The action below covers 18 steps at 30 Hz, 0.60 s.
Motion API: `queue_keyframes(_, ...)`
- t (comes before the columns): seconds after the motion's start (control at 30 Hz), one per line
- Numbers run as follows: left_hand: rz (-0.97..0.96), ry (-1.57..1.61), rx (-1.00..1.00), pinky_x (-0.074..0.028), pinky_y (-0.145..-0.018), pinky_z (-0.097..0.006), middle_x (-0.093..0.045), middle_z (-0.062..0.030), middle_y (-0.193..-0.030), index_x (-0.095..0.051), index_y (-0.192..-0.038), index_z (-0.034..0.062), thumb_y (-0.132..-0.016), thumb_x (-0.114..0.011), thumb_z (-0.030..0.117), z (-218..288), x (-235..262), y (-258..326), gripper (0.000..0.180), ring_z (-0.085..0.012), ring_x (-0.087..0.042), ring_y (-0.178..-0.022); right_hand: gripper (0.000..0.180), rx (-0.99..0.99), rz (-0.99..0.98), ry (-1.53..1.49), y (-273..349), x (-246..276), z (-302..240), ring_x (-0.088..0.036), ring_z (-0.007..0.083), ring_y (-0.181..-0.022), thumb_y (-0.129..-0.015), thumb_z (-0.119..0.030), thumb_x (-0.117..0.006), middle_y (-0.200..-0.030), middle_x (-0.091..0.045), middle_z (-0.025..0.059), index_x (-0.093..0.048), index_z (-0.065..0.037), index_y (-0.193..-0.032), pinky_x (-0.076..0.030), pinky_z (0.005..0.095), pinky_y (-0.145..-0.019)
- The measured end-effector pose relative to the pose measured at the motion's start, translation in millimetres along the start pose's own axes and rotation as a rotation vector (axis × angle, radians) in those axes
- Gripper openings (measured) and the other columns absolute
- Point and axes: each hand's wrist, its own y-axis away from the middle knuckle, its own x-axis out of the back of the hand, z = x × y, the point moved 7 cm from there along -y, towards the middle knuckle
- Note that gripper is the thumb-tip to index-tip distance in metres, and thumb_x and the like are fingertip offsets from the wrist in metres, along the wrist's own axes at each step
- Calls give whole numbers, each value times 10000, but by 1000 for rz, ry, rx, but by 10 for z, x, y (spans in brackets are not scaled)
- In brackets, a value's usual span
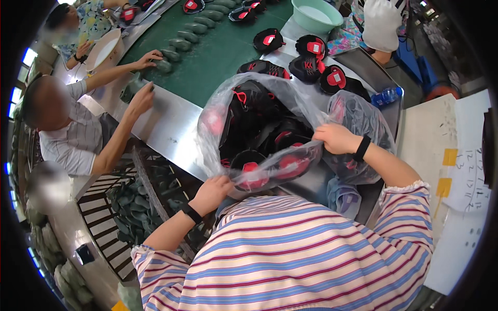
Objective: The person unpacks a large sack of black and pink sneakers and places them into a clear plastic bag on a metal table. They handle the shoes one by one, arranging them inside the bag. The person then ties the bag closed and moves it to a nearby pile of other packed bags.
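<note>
A large clear plastic bag (208, 151) stands wide-mouthed on the metal table in front of me, filled with black shoes (253, 106) that have red linings and laces. My left hand (211, 192) is closed on the near left part of its rim. At the right side of the rim, my right hand (337, 138) pinches the plastic between thumb and fingers. A second clear bag (363, 136) with dark and red contents leans just beyond my right hand. How the shoes lie deep in the bag is hidden.
Several black-and-red shoes (308, 68) lie beyond the bag, beside a green belt (218, 57) carrying dark shoe lasts (188, 36). A blue bottle (386, 97) and a green basin (317, 14) stand farther off. Left, a co-worker (72, 124) handles lasts above a slatted crate (101, 212).
</note>
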Motion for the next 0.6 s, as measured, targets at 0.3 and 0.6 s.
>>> queue_keyframes(0.3,372,214,455,-470,-779,-379,-539,-223,-1074,-360,-1243,-23,-678,-727,289,-598,701,-676,743,-359,-558,-940,326,-150,216,-171,-630,668,-211,-597,325,-844,-705,-127,-533,-809,-631,146,-571,-33,-1015,-466,408,-717)
queue_keyframes(0.6,245,-355,576,-267,-1009,-480,-343,-153,-1354,-458,-1194,45,-531,-799,294,-1350,578,-1431,786,-323,-272,-1287,554,-390,387,124,-1508,389,331,-436,408,-1131,-750,-273,-647,-1264,-408,172,-425,-260,-1258,-453,435,-856)
